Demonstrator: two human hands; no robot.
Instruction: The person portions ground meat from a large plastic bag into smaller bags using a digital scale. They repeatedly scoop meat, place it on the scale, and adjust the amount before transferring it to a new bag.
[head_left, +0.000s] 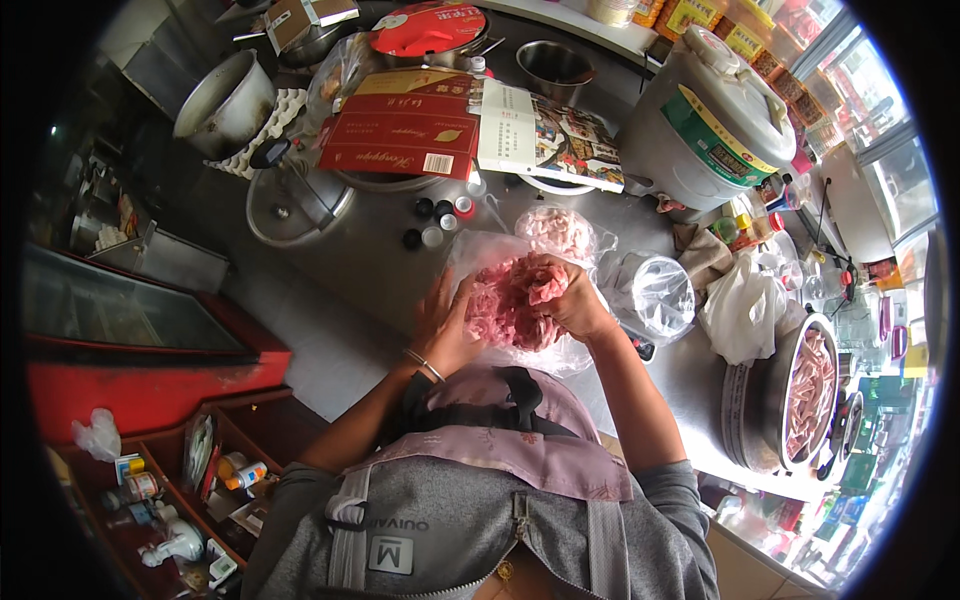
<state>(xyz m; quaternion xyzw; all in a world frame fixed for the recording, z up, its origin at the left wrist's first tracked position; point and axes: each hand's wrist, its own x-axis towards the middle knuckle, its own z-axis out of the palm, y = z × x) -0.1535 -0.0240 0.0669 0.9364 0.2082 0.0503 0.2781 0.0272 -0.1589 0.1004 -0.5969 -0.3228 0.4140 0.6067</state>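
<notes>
Pieces of raw pink meat (504, 307) lie heaped in an opened clear plastic bag (480, 247) in front of me on a stainless steel table (345, 277). My right hand (579, 304) grips a clump of the meat at the heap's right side. On the left, my left hand (450, 319) rests against the bag and the edge of the heap, fingers spread, with nothing gripped that I can see. Just behind the heap sits a second bag of paler meat (556, 231). To the right stands a round container covered with clear plastic (660, 292).
A steel basin of raw strips (811, 397) and a white plastic bag (742, 307) stand right. Behind are flattened cardboard boxes (401, 131), a large lidded grey bucket (697, 127), a glass lid (296, 199) and several small bottle caps (431, 237). A red-framed freezer (150, 375) is left.
</notes>
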